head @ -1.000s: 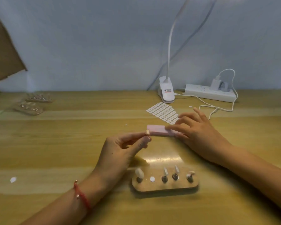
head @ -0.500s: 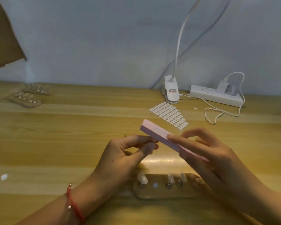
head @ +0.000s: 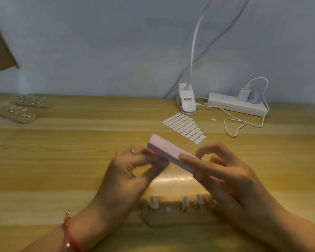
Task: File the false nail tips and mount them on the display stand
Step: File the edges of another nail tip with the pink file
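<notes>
My right hand grips a pink buffer block by its near end and holds it slanted above the table. The block's far end lies against the fingertips of my left hand, which pinch a small nail tip; the tip itself is hidden by the fingers and the block. Below both hands sits a wooden display stand with three clear nail tips mounted upright on its pegs. One peg between them shows only a white dot. The stand's right end is covered by my right hand.
A sheet of white adhesive tabs lies behind the hands. A clip lamp, a power strip and a looped white cable sit at the back right. Two more display stands rest far left.
My right hand lifted the pink block off the table and brought it against the tip pinched in my left hand. Both hands have risen slightly, and the view shifted.
</notes>
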Demonstrator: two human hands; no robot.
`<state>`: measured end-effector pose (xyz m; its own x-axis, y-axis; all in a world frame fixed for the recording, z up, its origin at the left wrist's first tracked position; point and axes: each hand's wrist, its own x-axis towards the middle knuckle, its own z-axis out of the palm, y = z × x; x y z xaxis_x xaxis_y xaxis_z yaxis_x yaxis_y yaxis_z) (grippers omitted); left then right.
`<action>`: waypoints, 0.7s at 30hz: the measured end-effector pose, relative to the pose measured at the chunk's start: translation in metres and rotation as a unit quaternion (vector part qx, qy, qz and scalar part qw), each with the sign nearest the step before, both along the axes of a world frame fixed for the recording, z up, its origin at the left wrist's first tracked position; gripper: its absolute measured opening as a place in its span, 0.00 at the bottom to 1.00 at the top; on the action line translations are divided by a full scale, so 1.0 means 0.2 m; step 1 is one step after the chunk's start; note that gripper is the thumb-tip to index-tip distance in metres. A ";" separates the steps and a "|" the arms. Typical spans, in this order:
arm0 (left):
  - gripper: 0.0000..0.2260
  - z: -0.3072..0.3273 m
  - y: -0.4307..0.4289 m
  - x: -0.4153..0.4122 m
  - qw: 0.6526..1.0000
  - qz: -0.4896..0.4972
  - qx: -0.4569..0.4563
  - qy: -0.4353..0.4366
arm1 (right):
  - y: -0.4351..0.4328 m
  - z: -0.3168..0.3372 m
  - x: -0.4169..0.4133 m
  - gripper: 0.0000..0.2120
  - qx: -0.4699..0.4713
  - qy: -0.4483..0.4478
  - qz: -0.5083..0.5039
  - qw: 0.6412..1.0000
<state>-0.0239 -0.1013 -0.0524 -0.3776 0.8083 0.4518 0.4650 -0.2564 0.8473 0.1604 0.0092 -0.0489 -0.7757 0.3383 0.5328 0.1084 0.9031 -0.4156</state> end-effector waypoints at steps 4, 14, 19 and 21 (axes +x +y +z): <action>0.08 0.01 0.00 -0.03 1.000 0.018 0.016 -0.017 | 0.01 0.01 0.00 0.17 0.002 0.006 -0.007 1.000; 0.06 0.01 -0.01 -0.03 0.997 0.062 0.021 0.031 | -0.01 0.02 0.00 0.17 -0.026 0.013 -0.011 1.000; 0.08 0.00 0.00 -0.02 0.999 0.029 0.010 0.031 | -0.01 0.02 -0.01 0.16 -0.014 0.024 0.003 1.000; 0.08 0.01 0.00 -0.04 0.998 0.059 0.024 -0.001 | -0.01 0.03 0.00 0.17 -0.031 0.028 -0.009 0.999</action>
